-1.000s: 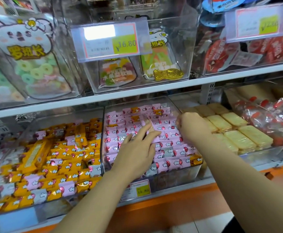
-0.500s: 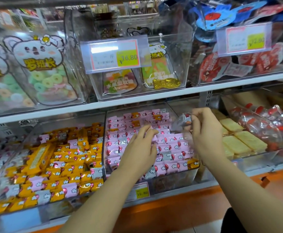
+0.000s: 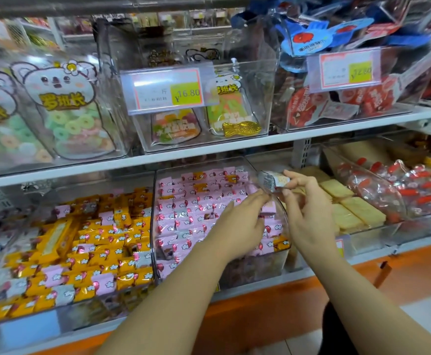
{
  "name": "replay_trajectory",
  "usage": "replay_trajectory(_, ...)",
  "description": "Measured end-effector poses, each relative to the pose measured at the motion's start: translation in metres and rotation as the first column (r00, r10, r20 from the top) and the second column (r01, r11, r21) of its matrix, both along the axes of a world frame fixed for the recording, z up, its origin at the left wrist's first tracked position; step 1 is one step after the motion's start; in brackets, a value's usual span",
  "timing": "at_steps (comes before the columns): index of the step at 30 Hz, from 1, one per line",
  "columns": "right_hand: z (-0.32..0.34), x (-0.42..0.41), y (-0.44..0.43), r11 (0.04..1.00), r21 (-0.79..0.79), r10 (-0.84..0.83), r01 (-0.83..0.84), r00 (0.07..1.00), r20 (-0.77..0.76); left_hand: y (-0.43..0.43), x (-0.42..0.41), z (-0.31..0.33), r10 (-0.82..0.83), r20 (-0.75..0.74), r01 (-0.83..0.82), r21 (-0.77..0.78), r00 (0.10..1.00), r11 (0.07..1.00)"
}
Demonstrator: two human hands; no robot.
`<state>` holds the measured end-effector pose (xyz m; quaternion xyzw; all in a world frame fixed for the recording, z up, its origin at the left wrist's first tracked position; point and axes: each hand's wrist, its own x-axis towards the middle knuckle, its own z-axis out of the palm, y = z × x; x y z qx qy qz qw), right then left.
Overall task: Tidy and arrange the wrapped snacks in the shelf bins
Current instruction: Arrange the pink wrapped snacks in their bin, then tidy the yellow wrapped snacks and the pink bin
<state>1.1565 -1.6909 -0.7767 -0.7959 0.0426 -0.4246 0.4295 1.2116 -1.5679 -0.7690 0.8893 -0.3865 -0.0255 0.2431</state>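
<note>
The right hand [image 3: 309, 216] has lifted a silver-wrapped snack [image 3: 273, 180], pinched in its fingertips, over the pink-snack bin's [image 3: 250, 267] edge (a likely stray); the left hand [image 3: 237, 226] rests flat-fingered inside.

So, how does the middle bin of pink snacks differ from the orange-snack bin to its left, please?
The pink-snack bin holds mostly pink snacks in fairly neat rows; the orange-snack bin is a jumble of orange, pink and grey. The left hand is in the pink-snack bin; none is in the orange-snack bin. Both are clear plastic, side by side.
</note>
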Motion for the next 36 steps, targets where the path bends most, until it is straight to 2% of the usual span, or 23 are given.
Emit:
replay_trajectory(5, 0.004, -0.002, 0.007, 0.999, 0.024, 0.029, -0.029, 0.999, 0.022, 0.025, -0.002, 0.01, 0.037, 0.06, -0.038, 0.012, 0.998, 0.999)
replay_trajectory(8, 0.012, -0.004, 0.026, 0.996, 0.028, 0.088, -0.089, 0.995, 0.042, 0.054, -0.005, 0.013, 0.133, 0.059, -0.128, -0.084, 0.989, 0.988)
replay_trajectory(12, 0.017, -0.002, 0.072, 0.956, 0.05, 0.286, -0.288, 0.957, 0.043, 0.096, -0.01, 0.015, 0.271, 0.001, -0.262, -0.257, 0.963, 0.93)
replay_trajectory(14, 0.017, 0.003, 0.097, 0.933, 0.003, 0.36, -0.36, 0.933, 0.029, 0.118, -0.012, 0.017, 0.31, -0.093, -0.323, -0.359, 0.946, 0.876)
replay_trajectory(19, 0.014, 0.015, 0.159, 0.866, -0.135, 0.489, -0.482, 0.872, 0.025, 0.179, -0.015, 0.024, 0.319, -0.35, -0.472, -0.604, 0.881, 0.642)
replay_trajectory(21, 0.012, 0.019, 0.186, 0.829, -0.172, 0.54, -0.532, 0.842, -0.005, 0.203, -0.017, 0.024, 0.319, -0.432, -0.535, -0.634, 0.844, 0.558)
replay_trajectory(23, 0.009, 0.021, 0.213, 0.787, -0.2, 0.587, -0.584, 0.808, -0.053, 0.227, -0.021, 0.024, 0.345, -0.481, -0.591, -0.622, 0.806, 0.514)
replay_trajectory(27, 0.006, 0.03, 0.258, 0.737, -0.301, 0.615, -0.606, 0.785, -0.076, 0.271, -0.026, 0.022, 0.333, -0.56, -0.651, -0.648, 0.759, 0.396)
replay_trajectory(30, 0.011, 0.036, 0.287, 0.683, -0.285, 0.68, -0.672, 0.728, -0.086, 0.303, -0.029, 0.02, 0.349, -0.581, -0.675, -0.678, 0.735, 0.291)
replay_trajectory(33, 0.016, 0.039, 0.312, 0.614, -0.245, 0.74, -0.751, 0.655, -0.154, 0.331, -0.031, 0.019, 0.428, -0.53, -0.667, -0.683, 0.732, 0.296)
replay_trajectory(36, 0.012, 0.044, 0.327, 0.607, -0.233, 0.717, -0.76, 0.65, -0.251, 0.359, -0.027, 0.012, 0.574, -0.469, -0.698, -0.66, 0.671, 0.276)
